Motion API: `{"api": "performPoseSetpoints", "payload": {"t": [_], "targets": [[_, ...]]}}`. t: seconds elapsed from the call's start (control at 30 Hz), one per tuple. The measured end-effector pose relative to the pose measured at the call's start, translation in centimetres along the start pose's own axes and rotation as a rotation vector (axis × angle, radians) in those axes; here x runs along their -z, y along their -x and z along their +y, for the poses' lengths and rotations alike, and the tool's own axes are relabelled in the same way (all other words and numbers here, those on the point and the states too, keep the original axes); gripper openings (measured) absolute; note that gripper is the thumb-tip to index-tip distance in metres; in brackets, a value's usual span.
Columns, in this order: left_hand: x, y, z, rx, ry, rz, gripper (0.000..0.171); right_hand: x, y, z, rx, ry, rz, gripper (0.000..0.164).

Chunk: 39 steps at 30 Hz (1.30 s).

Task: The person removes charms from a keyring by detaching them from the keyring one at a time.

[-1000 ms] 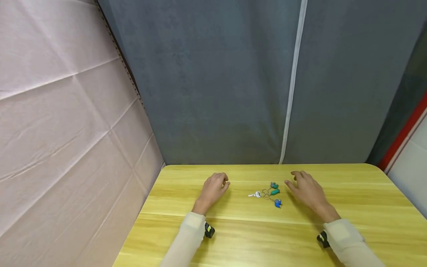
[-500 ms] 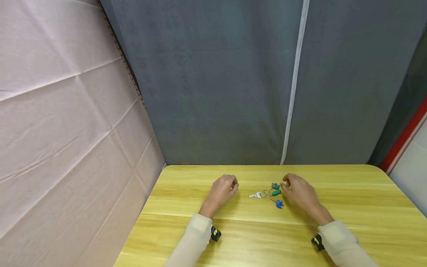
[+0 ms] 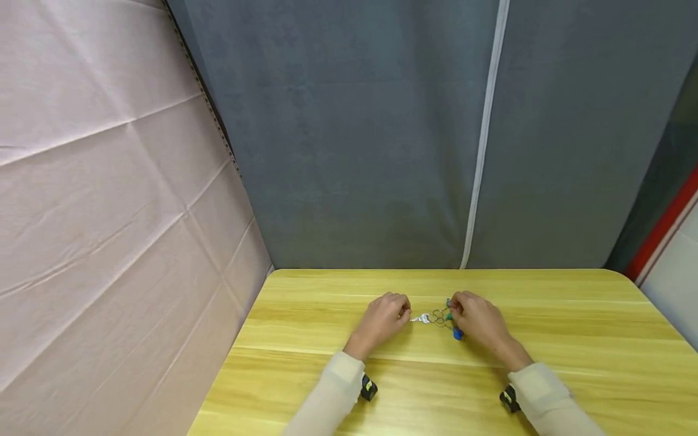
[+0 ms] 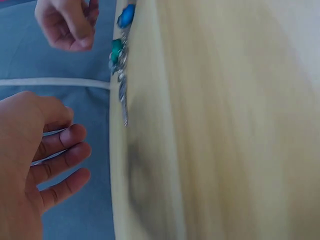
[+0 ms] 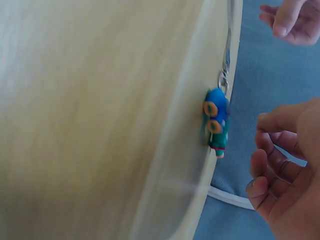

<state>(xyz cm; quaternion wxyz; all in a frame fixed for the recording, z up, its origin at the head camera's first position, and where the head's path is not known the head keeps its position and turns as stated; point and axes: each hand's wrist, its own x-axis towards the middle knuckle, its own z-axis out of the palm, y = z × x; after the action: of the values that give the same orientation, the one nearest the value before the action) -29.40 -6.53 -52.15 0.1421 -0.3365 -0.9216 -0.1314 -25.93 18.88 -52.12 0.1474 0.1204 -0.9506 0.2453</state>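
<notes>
A silver key (image 3: pixel 423 318) lies on the wooden table, joined by metal rings (image 3: pixel 438 317) to small charms. One charm is blue (image 3: pixel 458 333), another green (image 4: pixel 116 49); a third, teal one (image 3: pixel 449 302) is partly behind the right hand. My left hand (image 3: pixel 384 316) hovers just left of the key's tip, fingers loosely bent around nothing. My right hand (image 3: pixel 478 321) is over the charm end, partly covering the charms in the head view. In the right wrist view its relaxed fingers stand apart from the blue and green charms.
The yellow wood-grain table (image 3: pixel 305 387) has rounded far corners. Behind it hangs a grey curtain (image 3: pixel 354 151) with a white vertical strip (image 3: pixel 482 139). A pale fabric wall (image 3: pixel 109 212) stands at the left. Black wrist cameras sit at both cuffs.
Both hands have moved inward, the left one rightward to the key's tip, the right one leftward over the charms. The keys and charms stay put on the table.
</notes>
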Motion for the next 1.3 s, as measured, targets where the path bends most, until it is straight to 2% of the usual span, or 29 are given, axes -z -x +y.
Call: {"api": "performPoseSetpoints", "payload": {"t": [0.2, 0.37, 0.6, 0.77, 0.97, 1.3], "targets": [[-1.3, -0.7, 1.5, -0.035, -0.052, -0.015, 0.007, -1.1, 0.0, -0.4, 0.016, -0.003, -0.029, 0.008], [-2.4, -1.1, 2.6, -0.083, -0.133, -0.012, 0.008, -1.6, 0.0, -0.6, 0.021, 0.023, -0.040, 0.013], [-3.6, -1.6, 3.9, -0.123, -0.238, -0.021, 0.010, -2.4, -0.2, -0.7, 0.044, 0.058, -0.040, 0.009], [-4.0, -1.7, 4.5, -0.109, -0.297, -0.061, 0.016, -2.6, -0.1, -0.7, 0.066, 0.075, -0.045, 0.009], [-4.2, -1.8, 4.9, -0.066, -0.301, -0.115, 0.015, -2.6, 0.0, -1.0, 0.077, 0.089, -0.059, 0.015], [-4.5, -1.9, 4.6, -0.050, -0.303, -0.133, 0.011, -2.6, -0.1, -0.9, 0.079, 0.098, -0.081, 0.016]]}}
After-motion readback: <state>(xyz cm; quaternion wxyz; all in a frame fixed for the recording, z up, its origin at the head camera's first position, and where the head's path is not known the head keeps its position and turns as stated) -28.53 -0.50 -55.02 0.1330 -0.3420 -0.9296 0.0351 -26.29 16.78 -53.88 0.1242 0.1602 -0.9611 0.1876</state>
